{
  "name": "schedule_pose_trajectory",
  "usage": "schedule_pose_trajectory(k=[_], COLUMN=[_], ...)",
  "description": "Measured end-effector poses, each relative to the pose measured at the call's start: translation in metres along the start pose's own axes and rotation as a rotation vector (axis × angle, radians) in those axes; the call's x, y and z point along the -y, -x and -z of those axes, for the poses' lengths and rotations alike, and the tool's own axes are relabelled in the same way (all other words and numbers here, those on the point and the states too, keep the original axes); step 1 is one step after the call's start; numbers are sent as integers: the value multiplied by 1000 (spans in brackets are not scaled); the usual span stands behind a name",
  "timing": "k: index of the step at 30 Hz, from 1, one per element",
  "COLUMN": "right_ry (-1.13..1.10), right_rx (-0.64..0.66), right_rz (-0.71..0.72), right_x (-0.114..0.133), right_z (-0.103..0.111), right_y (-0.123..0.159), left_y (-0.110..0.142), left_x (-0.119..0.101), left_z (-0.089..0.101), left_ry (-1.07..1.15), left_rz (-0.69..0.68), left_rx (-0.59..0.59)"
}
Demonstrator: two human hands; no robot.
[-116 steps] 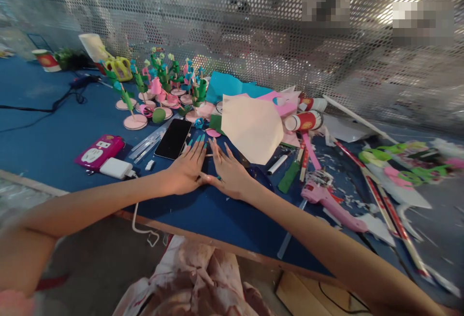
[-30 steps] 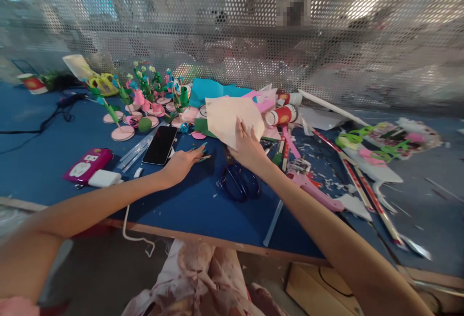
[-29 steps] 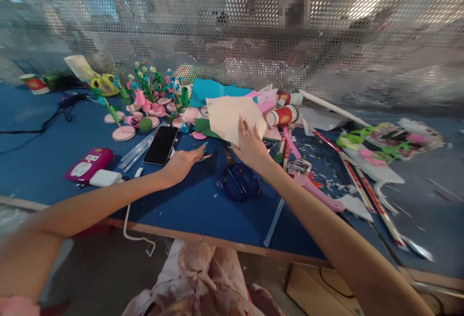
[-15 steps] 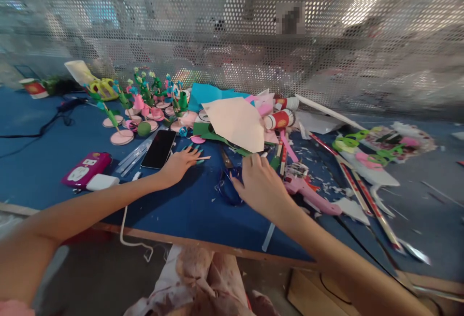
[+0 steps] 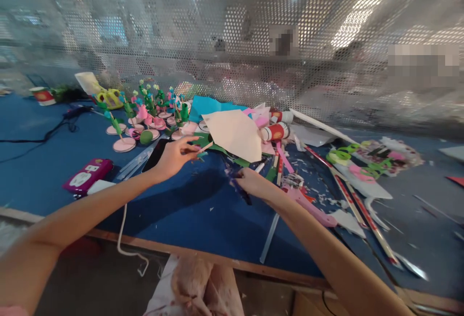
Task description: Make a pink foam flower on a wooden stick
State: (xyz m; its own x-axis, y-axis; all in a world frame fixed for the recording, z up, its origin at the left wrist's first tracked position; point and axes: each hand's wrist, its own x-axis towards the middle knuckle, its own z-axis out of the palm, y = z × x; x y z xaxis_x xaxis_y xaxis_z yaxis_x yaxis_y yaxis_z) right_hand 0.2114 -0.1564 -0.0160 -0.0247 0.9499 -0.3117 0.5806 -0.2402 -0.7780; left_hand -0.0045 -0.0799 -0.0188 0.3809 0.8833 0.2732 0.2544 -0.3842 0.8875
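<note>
My left hand [image 5: 177,155] is raised above the blue table, its fingers pinching a thin pale strip [image 5: 206,148] that could be paper or wood. Partly hidden under that wrist is a black phone [image 5: 155,154]. Dark blue scissors [image 5: 243,194] are in my right hand [image 5: 254,183], their handles gripped by the fingers and the blades blurred. Just beyond both hands lies a large cream sheet of paper [image 5: 235,135] over green paper [image 5: 239,161] scraps.
Paper flowers on round pink bases [image 5: 124,145] stand at the back left, near a purple power bank [image 5: 89,177]. To the right are a pink glue gun [image 5: 311,207], red-and-white paper cups [image 5: 275,131] and paper scraps. Perforated metal mesh [image 5: 232,31] rises behind.
My left hand has lifted off the table with the pale strip. My right hand has taken the scissors by the handles and turned them. The view has tilted up slightly.
</note>
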Motion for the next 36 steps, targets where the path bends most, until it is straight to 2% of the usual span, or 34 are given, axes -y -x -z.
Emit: schedule_pose_trajectory(k=[3, 6, 9, 14, 18, 21, 26, 30, 36], right_ry=[-156, -498, -868, -976, -988, -887, -640, -590, -447], right_rx=[110, 305, 383, 424, 385, 354, 229, 163, 2], right_rz=[35, 164, 325, 397, 376, 364, 235, 217, 191], right_x=[4, 3, -7, -29, -37, -34, -20, -12, -18], right_z=[10, 15, 13, 5, 3, 2, -3, -4, -4], right_y=[-1, -2, -6, -18, -25, -23, -8, -3, -2], left_y=[-20, -34, -38, -37, -39, -40, -39, -38, -35], left_x=[-19, -32, -37, -31, -27, -26, -25, -24, -27], left_z=[3, 1, -4, -8, -6, -6, -8, -9, -10], left_ry=[420, 636, 720, 721, 722, 724, 717, 692, 647], left_rz=[154, 280, 365, 405, 403, 421, 442, 441, 428], left_rx=[32, 48, 70, 107, 131, 146, 141, 177, 219])
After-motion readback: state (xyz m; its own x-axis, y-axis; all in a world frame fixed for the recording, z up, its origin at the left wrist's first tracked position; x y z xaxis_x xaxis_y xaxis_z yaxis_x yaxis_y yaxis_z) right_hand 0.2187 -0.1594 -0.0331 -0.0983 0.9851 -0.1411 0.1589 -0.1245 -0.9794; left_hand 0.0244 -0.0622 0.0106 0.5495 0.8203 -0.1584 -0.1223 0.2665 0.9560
